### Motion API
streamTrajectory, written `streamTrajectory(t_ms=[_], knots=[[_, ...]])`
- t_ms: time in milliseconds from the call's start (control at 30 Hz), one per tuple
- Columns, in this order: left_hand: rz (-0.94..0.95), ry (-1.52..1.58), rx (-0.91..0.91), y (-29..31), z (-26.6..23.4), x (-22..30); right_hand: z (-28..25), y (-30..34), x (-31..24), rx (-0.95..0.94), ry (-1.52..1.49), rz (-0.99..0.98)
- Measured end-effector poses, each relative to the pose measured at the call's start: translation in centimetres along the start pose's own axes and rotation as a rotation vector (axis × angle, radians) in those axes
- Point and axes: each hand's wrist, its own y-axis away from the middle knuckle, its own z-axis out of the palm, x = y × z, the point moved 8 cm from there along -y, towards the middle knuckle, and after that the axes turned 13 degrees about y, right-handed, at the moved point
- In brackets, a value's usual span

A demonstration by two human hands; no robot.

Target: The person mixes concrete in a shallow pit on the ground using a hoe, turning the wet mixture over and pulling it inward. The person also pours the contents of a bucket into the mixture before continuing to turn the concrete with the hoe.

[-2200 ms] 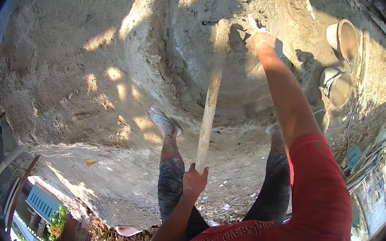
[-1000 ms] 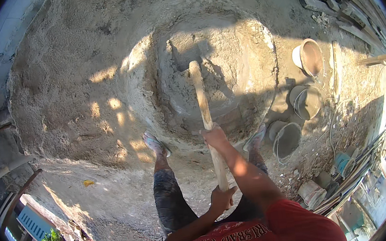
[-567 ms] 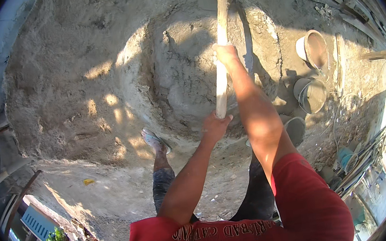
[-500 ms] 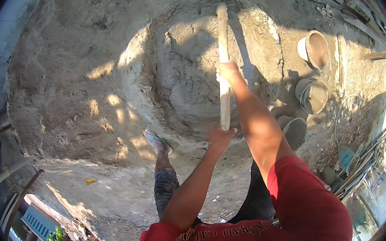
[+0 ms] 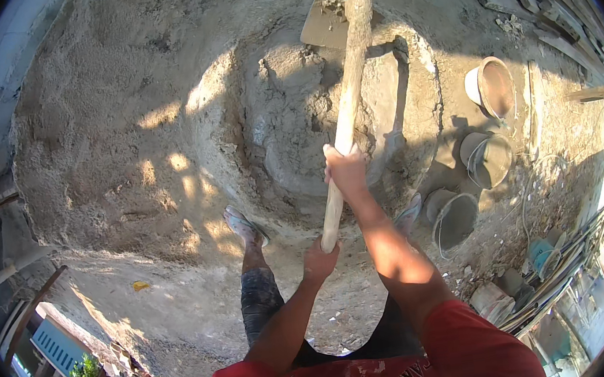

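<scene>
Both of my hands grip the wooden handle of a hoe (image 5: 351,84). My left hand (image 5: 320,259) is wrapped round the butt end, close to my body. Farther up the handle, my right hand (image 5: 346,171) is closed round its lower middle. The hoe's flat, mud-smeared blade (image 5: 327,24) sticks out to the left at the far end, raised above the ground, with its shadow falling to the right. Beneath it lies a heap of wet grey mortar (image 5: 288,127) inside a ring-shaped bank (image 5: 217,135).
Three buckets stand on the right: a pale one (image 5: 495,87), a grey one (image 5: 489,159) and a nearer one (image 5: 454,218). Planks (image 5: 556,14) are stacked at the far right. My sandalled feet stand at the near edge of the bank. A yellow scrap (image 5: 141,285) lies on the left.
The hoe has come up out of the mortar and back toward me, its blade now showing. Both hands have moved nearer my body and a little left.
</scene>
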Motion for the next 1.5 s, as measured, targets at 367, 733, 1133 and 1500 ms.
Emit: streamTrajectory(t_ms=[367,733,1133,1500], knots=[[-0.349,0.034,-0.119,14.9,2.4,-8.8,1.1,7.2,12.2,-0.224,0.272,0.192],[-0.049,0.184,-0.276,-1.6,7.9,5.9,-6.8,-7.5,-3.1,0.095,0.315,-0.013],[-0.469,-0.076,-0.251,17.5,-16.7,-5.0,7.4,16.0,8.2,0.046,0.121,0.463],[-0.474,0.706,-0.638,5.0,2.3,6.3,-2.3,-4.6,-0.1,0.249,1.038,-0.083]])
